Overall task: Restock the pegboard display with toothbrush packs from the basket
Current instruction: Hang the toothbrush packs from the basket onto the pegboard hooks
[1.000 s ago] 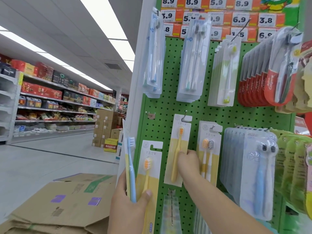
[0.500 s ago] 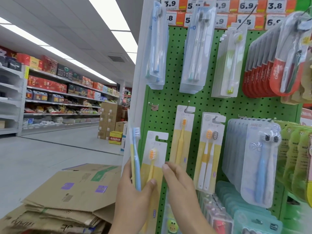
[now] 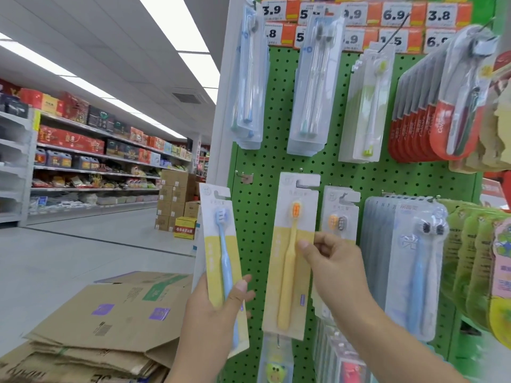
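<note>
Yellow brush pack (image 3: 290, 255): right hand (image 3: 336, 265) pinching its edge, lifting slot toward hook on green pegboard (image 3: 257, 217). Left hand (image 3: 213, 305) gripping blue brush pack (image 3: 221, 255), keeping it ready.

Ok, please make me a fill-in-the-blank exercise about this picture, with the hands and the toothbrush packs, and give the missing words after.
1. The left hand holds a pack whose toothbrush is ____ in colour.
2. The right hand pinches the yellow toothbrush pack in front of the ____ pegboard.
3. The small hook at the pegboard's left edge carries ____ packs.
4. Flattened ____ boxes lie at lower left.

Missing words: blue; green; no; cardboard
</note>
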